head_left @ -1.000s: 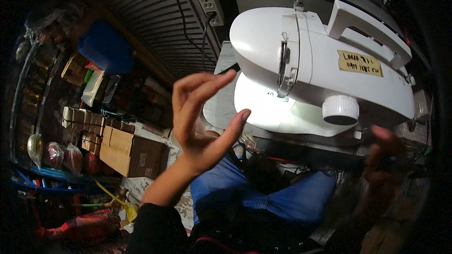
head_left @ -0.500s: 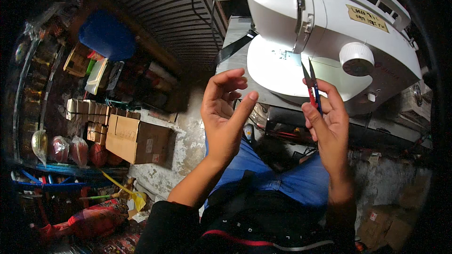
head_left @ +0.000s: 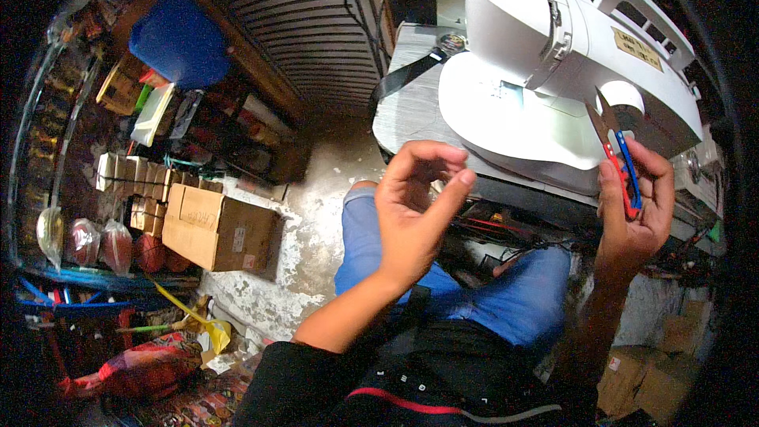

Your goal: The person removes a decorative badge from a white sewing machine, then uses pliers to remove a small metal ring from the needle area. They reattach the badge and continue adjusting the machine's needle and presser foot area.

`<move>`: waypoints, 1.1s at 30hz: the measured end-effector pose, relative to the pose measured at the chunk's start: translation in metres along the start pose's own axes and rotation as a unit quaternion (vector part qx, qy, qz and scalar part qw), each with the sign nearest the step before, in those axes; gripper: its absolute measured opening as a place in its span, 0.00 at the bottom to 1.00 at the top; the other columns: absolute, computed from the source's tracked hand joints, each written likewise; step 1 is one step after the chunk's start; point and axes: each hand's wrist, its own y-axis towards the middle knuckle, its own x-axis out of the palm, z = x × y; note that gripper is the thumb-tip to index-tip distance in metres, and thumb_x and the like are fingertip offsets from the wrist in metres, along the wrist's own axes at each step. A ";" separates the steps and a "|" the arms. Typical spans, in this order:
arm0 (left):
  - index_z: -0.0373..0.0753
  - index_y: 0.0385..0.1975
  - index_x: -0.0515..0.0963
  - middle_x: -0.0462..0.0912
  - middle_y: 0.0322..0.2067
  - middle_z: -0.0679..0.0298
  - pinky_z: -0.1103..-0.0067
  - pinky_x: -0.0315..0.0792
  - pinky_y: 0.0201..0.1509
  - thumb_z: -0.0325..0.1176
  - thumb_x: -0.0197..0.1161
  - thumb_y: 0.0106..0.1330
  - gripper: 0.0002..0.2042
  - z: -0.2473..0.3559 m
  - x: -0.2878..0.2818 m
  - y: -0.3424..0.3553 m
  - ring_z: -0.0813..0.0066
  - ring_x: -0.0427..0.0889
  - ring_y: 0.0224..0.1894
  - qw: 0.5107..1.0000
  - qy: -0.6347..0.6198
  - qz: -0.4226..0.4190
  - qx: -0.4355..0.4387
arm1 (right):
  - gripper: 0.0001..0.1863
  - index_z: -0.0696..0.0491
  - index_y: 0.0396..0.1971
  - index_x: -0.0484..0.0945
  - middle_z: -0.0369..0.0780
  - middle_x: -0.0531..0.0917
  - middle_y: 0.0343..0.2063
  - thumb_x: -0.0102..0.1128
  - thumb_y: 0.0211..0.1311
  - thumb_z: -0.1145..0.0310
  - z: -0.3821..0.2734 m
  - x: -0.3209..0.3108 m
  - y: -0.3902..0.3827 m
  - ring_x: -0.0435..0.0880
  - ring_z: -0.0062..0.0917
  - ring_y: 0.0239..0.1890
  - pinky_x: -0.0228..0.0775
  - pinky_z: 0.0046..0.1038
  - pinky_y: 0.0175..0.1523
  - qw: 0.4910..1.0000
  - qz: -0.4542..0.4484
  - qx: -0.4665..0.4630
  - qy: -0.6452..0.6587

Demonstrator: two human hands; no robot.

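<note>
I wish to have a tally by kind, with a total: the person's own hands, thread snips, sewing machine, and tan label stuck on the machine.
Own hands: 2 (left hand, right hand)
Thread snips: 1, red and blue, in the right hand
Sewing machine: 1, white
Tan label: 1
Total: 5

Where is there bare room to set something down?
The tabletop has a bare patch between the black strap and sewing machine; the floor has another between the cardboard box and jeans. Bagged items and bundled boxes crowd the left.
</note>
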 end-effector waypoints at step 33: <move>0.31 0.34 0.75 0.67 0.26 0.70 0.86 0.59 0.35 0.16 0.53 0.49 0.12 0.006 -0.033 0.027 0.84 0.63 0.28 0.994 0.083 -0.053 0.051 | 0.23 0.58 0.43 0.74 0.53 0.80 0.42 0.68 0.55 0.58 -0.012 0.018 0.041 0.82 0.37 0.43 0.77 0.32 0.45 0.968 0.056 -0.244 0.018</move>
